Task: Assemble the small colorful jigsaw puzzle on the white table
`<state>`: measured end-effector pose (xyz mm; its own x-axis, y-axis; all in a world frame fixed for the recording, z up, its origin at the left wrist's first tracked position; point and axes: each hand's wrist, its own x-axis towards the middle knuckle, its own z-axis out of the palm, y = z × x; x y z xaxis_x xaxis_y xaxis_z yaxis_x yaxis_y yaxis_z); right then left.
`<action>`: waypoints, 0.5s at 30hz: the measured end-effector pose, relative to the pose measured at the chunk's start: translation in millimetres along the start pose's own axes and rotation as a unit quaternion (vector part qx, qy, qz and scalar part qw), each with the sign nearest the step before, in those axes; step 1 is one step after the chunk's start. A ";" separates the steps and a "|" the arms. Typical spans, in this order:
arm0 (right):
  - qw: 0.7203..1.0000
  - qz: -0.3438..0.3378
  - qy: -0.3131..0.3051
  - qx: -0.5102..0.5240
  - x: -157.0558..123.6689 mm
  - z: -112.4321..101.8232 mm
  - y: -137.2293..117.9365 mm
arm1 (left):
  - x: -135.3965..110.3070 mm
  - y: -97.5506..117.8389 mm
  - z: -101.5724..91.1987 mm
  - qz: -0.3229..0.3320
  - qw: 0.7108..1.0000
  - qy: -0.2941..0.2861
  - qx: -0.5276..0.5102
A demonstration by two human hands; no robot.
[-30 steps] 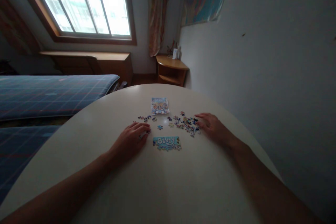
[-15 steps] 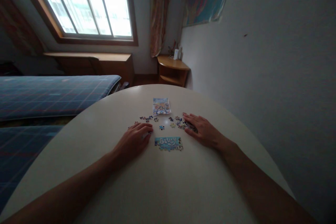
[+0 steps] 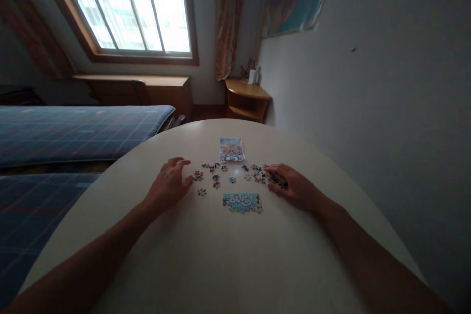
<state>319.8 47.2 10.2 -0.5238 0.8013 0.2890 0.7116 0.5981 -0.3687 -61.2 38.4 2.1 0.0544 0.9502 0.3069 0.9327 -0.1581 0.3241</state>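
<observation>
The strip point(image 3: 243, 203) of joined puzzle lies flat on the surface point(image 3: 235, 260) between the two hands, set a little closer to the person than either of them. Its long axis runs from left to right, square across the person's front, with the straight long edge facing away and the knobbed edge facing the person. The right hand point(image 3: 296, 185) is the nearer: its thumb is just beyond the strip's right end, while a wider stretch of bare surface parts the left end from the left hand point(image 3: 167, 184). Neither hand touches the strip. The left hand is open, thumb and fingers spread apart with nothing between them, its thumb tip beside a small cluster point(image 3: 197, 175) of loose pieces. The right hand is cupped low over the dark pieces point(image 3: 278, 180) at the right side of the pile point(image 3: 258, 174); whether it grips any of them I cannot tell. A lone blue piece point(image 3: 232, 180) lies just past the strip's far edge, and a yellowish piece point(image 3: 202, 192) lies off to its left. Past all the pieces, a printed sheet point(image 3: 232, 150) lies roughly in line with the strip.
</observation>
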 end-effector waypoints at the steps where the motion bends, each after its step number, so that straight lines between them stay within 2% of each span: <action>1: 1.000 0.001 0.004 -0.003 -0.2 1.2 1.5 | 1.1 -3.4 -0.9 -0.009 1.000 -0.023 0.010; 5: 1.000 -0.008 0.017 -0.023 -1.3 6.6 9.5 | 3.6 -7.6 -4.4 -0.018 0.996 -0.085 0.025; 15: 0.998 0.006 0.014 -0.063 -1.7 10.9 16.6 | 3.7 -3.9 -15.8 -0.020 0.990 -0.141 0.012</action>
<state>327.5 55.9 -6.0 -0.5030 0.8066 0.3105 0.7718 0.5809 -0.2587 -70.2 38.2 16.0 0.1105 0.9934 0.0319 0.9440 -0.1149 0.3092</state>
